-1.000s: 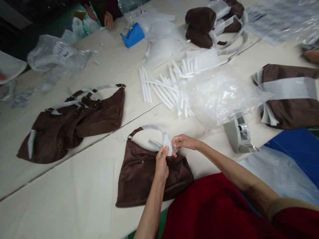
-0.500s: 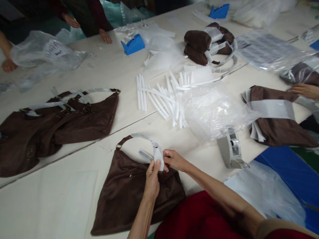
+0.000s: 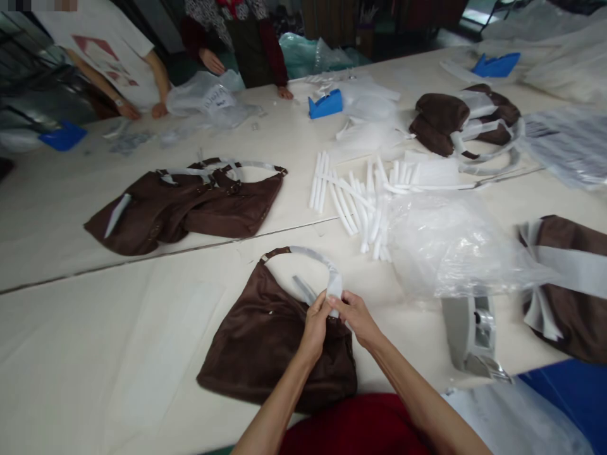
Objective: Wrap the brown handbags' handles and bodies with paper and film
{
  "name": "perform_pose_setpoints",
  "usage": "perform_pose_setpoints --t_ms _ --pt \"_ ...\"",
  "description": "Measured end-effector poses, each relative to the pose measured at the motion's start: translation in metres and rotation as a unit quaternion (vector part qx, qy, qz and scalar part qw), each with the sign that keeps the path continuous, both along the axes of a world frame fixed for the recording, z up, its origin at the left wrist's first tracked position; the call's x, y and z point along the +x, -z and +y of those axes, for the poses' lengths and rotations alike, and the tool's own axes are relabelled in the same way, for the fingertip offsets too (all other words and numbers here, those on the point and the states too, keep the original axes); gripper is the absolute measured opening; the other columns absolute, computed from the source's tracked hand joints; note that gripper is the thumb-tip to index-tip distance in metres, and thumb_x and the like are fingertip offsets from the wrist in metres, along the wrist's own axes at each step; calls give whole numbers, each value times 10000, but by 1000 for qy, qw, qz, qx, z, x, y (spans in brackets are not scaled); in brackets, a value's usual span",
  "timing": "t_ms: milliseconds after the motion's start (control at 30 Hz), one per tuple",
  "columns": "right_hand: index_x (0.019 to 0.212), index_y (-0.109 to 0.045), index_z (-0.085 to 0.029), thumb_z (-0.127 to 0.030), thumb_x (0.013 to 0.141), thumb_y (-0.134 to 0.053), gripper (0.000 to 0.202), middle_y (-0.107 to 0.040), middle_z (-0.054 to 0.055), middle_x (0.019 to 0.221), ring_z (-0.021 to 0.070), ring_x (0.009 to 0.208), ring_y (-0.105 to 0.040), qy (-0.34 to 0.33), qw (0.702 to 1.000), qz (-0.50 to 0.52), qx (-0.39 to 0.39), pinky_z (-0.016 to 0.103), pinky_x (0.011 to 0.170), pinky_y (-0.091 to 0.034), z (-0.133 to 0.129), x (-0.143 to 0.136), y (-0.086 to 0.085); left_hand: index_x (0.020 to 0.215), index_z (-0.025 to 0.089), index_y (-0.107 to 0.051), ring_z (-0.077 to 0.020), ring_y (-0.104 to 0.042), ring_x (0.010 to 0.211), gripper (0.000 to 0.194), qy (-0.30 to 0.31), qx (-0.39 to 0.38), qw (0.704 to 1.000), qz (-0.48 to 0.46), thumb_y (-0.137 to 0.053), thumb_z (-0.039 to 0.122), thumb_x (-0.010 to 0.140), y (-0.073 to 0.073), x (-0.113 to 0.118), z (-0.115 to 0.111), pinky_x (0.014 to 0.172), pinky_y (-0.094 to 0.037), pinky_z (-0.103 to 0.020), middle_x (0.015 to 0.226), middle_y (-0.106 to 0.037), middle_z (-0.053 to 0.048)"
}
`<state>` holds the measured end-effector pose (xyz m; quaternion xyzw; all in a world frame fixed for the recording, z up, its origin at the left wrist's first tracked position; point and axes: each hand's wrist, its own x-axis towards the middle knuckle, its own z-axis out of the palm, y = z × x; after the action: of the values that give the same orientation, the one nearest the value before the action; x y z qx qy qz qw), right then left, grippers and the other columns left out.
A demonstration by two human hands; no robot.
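Note:
A brown handbag (image 3: 256,335) lies flat on the table in front of me, its strap arching up at the far side. White foam wrapping (image 3: 334,282) covers much of that strap. My left hand (image 3: 317,322) pinches the wrapped strap near its right end, thumb on top. Close against it, my right hand (image 3: 356,315) grips the same wrapped end from the other side. A grey strip (image 3: 303,288) sticks out beside the left fingers, above the bag. What lies under the fingertips is hidden.
Several white foam rolls (image 3: 360,202) and a clear plastic bag (image 3: 465,246) lie beyond my hands. A grey tape dispenser (image 3: 474,335) stands to the right. More brown handbags (image 3: 222,208) lie at the left, back and right. Two people stand across the table.
The view has swung left and up, showing more of the people opposite. My right hand has closed in beside the left at the wrapped strap end.

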<state>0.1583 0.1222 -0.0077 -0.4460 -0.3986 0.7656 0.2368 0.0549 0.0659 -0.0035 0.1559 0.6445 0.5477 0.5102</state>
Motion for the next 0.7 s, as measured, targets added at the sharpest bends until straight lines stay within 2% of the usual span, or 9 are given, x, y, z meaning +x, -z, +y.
perform_pose_setpoints --t_ms 100,200,267,333,433,533,633,700 --pt "704 -567 -176 -621 664 -755 485 -477 -51 580 99 549 -379 -19 1000 19 12 238 515 -312 3 -6 -2 1187 188 -702 -305 -555 1246 566 5 11 1000 -25 -716 539 743 -7 -5 -5 1109 -359 -409 1227 -697 -84" --pt "751 -584 -170 -622 697 -728 478 -519 -31 604 119 586 -420 -13 998 52 17 256 567 -358 7 -7 -6 1319 189 -617 -290 -623 1156 633 36 24 998 -37 -646 555 804 -26 -28 -17 1092 -380 -448 1154 -726 -101" --pt "744 -573 -174 -609 718 -713 458 -516 -27 601 128 594 -424 1 998 49 32 263 577 -361 10 -6 -6 1307 171 -621 -280 -675 1038 627 32 9 999 17 -637 550 808 -38 -54 -27 1042 -424 -451 1070 -749 -115" --pt "696 -535 -187 -596 724 -712 447 -488 -35 586 123 580 -397 14 998 29 58 262 561 -343 15 -6 -1 1209 157 -672 -272 -688 988 558 -3 -23 993 115 -659 515 782 -44 -88 -35 1009 -449 -427 1007 -757 -122" --pt "663 -504 -200 -648 709 -693 488 -491 -32 586 135 584 -411 35 996 -15 78 285 586 -376 30 -6 13 1036 173 -707 -267 -676 1008 381 -67 -94 966 233 -648 420 751 -37 -144 -36 1004 -450 -404 962 -758 -103" --pt "710 -557 -191 -738 753 -574 548 -600 34 698 211 731 -537 10 988 -85 131 366 756 -463 47 1 22 852 198 -683 -286 -630 1099 182 -92 -141 947 275 -639 323 727 -21 -188 -25 1059 -394 -417 1002 -746 -93" --pt "936 -640 -157 -748 839 -419 638 -660 150 1037 303 1069 -554 50 940 -222 255 475 1005 -408 47 19 17 748 207 -639 -309 -583 1163 78 -85 -159 943 280 -647 282 729 -6 -214 -8 1081 -357 -429 1008 -734 -100" --pt "1149 -623 -144 -709 879 -394 667 -601 186 1247 321 1239 -488 76 897 -284 329 519 1102 -334 27 31 8 719 195 -618 -309 -578 1160 107 -69 -161 947 270 -639 292 759 0 -224 1 1058 -379 -417 993 -728 -112"
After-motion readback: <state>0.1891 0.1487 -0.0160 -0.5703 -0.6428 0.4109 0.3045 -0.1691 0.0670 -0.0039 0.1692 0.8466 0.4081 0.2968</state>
